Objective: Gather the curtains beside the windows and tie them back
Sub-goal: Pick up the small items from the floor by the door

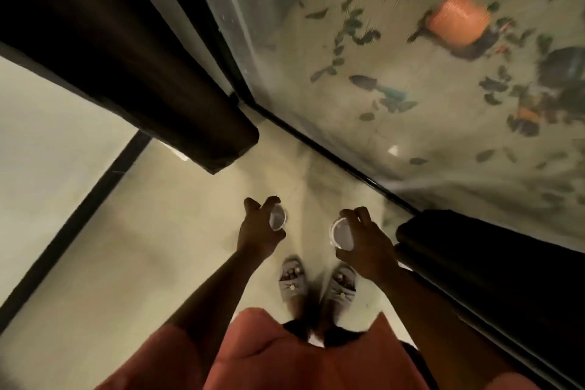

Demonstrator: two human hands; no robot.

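A small round disc (278, 218) is pinched in the left hand (259, 228), another (342, 234) in the right hand (368, 244); the soft, heavy-looking dark curtain (133, 51) at upper left is best gathered mid-height.

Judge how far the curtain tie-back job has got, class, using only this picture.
Done: nothing visibly tied; the dark curtain on the left and the one on the right hang loose, no tie around them. In hand: the left hand and right hand each hold a small round clear object. Left: gathering and tying both.

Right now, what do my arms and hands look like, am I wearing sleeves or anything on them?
Both forearms are bare, with no sleeves in view. The left hand and right hand show no gloves; the blur hides any rings or a watch. Lower down, an orange-pink garment covers the body.
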